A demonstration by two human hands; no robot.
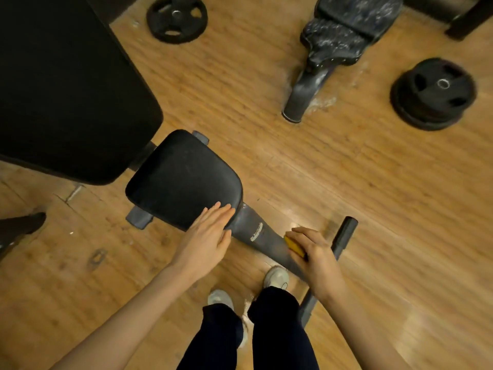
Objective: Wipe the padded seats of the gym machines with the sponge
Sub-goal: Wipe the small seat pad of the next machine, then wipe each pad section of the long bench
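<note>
— Two hands logged: right hand (pixel 317 252) curled round the yellow sponge (pixel 294 246), held off the pad, above the frame bar (pixel 260 236); left hand (pixel 206 233) flat, fingers straight, at the seat (pixel 184 177) edge.

— Step?

— Approach, I judge. Next: bring sponge onto seat.

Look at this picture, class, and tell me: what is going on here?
A person stands over a gym bench on a wooden floor. The right hand grips a yellow sponge against the bench's grey frame bar, just below the small padded seat. The left hand lies flat, fingers straight, on the seat's near edge. The sponge is not on the seat now. Weight plates lie nearby.
</note>
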